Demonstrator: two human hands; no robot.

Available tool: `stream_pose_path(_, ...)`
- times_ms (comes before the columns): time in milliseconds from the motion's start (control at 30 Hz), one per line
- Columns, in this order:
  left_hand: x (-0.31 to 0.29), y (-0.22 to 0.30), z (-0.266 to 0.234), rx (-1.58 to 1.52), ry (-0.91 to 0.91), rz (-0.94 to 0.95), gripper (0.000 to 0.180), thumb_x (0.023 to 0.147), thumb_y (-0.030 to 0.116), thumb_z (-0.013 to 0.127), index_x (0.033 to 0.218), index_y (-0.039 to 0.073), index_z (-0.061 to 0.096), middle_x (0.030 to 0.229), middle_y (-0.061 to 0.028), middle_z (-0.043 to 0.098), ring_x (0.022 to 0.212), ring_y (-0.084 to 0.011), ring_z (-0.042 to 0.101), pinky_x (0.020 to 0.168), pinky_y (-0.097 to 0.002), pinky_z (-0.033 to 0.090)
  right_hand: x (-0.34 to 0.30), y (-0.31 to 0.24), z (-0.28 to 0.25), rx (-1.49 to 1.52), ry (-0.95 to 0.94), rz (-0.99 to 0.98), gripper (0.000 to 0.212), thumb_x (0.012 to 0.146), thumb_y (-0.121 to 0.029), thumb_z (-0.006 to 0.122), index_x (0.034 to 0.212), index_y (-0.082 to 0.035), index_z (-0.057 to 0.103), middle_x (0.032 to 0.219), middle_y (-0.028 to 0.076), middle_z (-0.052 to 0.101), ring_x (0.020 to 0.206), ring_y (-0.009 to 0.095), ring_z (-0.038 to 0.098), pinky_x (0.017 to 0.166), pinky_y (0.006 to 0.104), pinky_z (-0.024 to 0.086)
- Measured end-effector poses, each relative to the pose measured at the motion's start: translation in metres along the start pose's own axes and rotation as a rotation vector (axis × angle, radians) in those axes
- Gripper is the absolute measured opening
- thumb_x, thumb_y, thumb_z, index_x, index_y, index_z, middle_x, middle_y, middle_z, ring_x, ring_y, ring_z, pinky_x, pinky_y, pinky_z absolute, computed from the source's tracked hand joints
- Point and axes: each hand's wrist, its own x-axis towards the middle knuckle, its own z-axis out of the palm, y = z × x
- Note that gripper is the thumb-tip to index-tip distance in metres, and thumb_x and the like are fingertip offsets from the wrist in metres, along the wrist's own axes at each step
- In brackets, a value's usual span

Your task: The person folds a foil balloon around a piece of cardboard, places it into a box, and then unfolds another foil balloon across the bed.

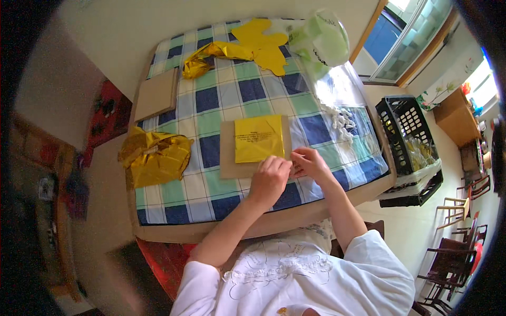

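A flat yellow packet (256,138) with dark print lies on a cardboard sheet (227,158) on the checked cloth (211,195). My left hand (271,178) is closed, its fingers curled at the packet's near right corner. Just right of it, my right hand (311,164) is closed too, fingertips brought together close to the left ones over the cardboard's right edge. What the fingertips pinch, if anything, is too small to make out. To the left sits a crumpled gold foil bag (161,158).
Flat gold pieces (262,42) and a rolled gold foil (219,51) lie at the far side. Cardboard sheets (156,96) rest at the far left. A green-white plastic bag (327,39) and white strands (341,124) are on the right. Black crates (403,129) stand beyond the right edge.
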Motion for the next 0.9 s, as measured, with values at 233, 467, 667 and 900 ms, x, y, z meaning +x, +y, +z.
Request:
stream_pose_path(233,0.02,-0.01,0.006,0.154,-0.197,0.116,0.007,0.078,0.014,0.063,0.079,0.007,0.063,0.084,-0.0069,0.061,0.088,-0.0253,0.058,0.077,-0.038,0.048,0.0,0.005,0.001,0.069,-0.016,0.019,0.024,0.096,-0.021,0.055,0.092,0.002,0.061,0.072,0.003,0.06,0.062,0.01,0.06,0.052,0.0272,0.055)
stream_pose_path(467,-0.005,-0.022,-0.011,0.077,-0.239,0.063,0.009,0.077,0.014,0.068,0.08,0.007,0.063,0.082,-0.0068,0.059,0.085,-0.0255,0.058,0.075,-0.0381,0.048,0.002,0.007,-0.002,-0.012,0.003,-0.006,0.022,0.097,-0.022,0.053,0.094,-0.001,0.06,0.075,0.005,0.063,0.065,0.013,0.064,0.058,0.0297,0.058)
stream_pose_path(667,-0.003,-0.012,-0.011,-0.017,-0.102,0.013,0.01,0.075,0.009,0.07,0.083,0.007,0.064,0.083,-0.0066,0.058,0.085,-0.0254,0.058,0.076,-0.0373,0.049,0.001,0.004,0.002,0.031,0.011,-0.02,0.022,0.097,-0.021,0.053,0.093,-0.001,0.06,0.073,0.004,0.062,0.065,0.013,0.064,0.056,0.0285,0.057)
stream_pose_path(900,0.005,-0.002,0.005,0.042,-0.175,0.015,0.008,0.075,0.011,0.068,0.081,0.007,0.063,0.087,-0.0067,0.059,0.088,-0.025,0.058,0.077,-0.0373,0.049,0.001,0.005,0.003,-0.046,0.052,-0.062,0.022,0.095,-0.02,0.057,0.089,0.001,0.06,0.064,0.002,0.057,0.055,0.008,0.055,0.045,0.027,0.05)
